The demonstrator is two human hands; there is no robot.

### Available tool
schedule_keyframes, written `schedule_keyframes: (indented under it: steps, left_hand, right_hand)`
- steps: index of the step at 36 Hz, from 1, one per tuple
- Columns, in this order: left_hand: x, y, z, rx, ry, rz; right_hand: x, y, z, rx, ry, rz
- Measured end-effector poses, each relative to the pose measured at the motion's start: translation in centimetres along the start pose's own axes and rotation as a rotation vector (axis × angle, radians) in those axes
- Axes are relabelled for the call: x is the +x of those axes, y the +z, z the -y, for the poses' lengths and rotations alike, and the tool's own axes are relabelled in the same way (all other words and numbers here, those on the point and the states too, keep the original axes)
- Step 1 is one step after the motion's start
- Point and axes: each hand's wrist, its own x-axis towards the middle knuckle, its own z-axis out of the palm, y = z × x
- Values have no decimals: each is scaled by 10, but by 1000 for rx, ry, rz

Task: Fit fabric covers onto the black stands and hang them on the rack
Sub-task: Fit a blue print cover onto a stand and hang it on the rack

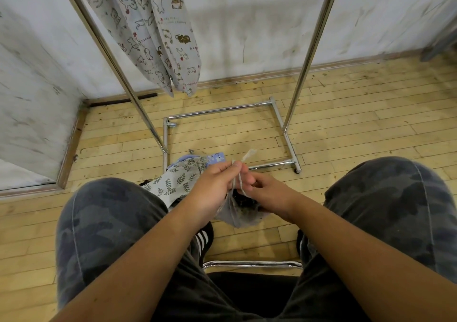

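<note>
Seated person, both knees in dark camouflage trousers (106, 222) filling the near left and right. Left hand (217, 185) is pinching a thin pale drawstring cord (238, 182) between thumb and fingertips, closed tight on it; the frayed cord end is sticking up past the fingers. Right hand (267, 191) is curling its fingers against the same cord and the gathered mouth of a grey fabric cover (237, 214), which is hanging down between the knees; whether it is truly gripping cannot be told. Dark material is showing inside the cover's mouth.

Just left of the hands, a pile of leaf-printed and blue fabric covers (178, 178) is lying on the pale wooden plank floor (346, 113), partly hidden by the left knee and wrist. Beyond, a chrome tubular garment rack (306, 57) is standing near the scuffed white wall; cat-printed fabric covers (158, 32) are hanging from it at far left.
</note>
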Motion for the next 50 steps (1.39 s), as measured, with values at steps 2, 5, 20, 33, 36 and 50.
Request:
schedule_keyframes:
  steps: [2, 5, 20, 33, 36, 50]
  left_hand:
    - [-1, 1, 0, 6, -21, 17]
    - [-4, 3, -3, 25, -44, 17]
    - [-4, 2, -12, 228, -4, 17]
    - [-10, -2, -29, 444, 116, 61]
    - [-10, -4, -34, 467, 135, 74]
    - [-5, -17, -66, 593, 254, 10]
  right_hand:
    - [1, 1, -1, -30, -6, -23]
    - [1, 1, -1, -64, -25, -47]
    - [1, 4, -1, -58, -73, -128]
    - [-5, -5, 17, -73, -290, -224]
    - [-3, -9, 23, -86, -226, -206]
    - [-15, -21, 75, 61, -225, -190]
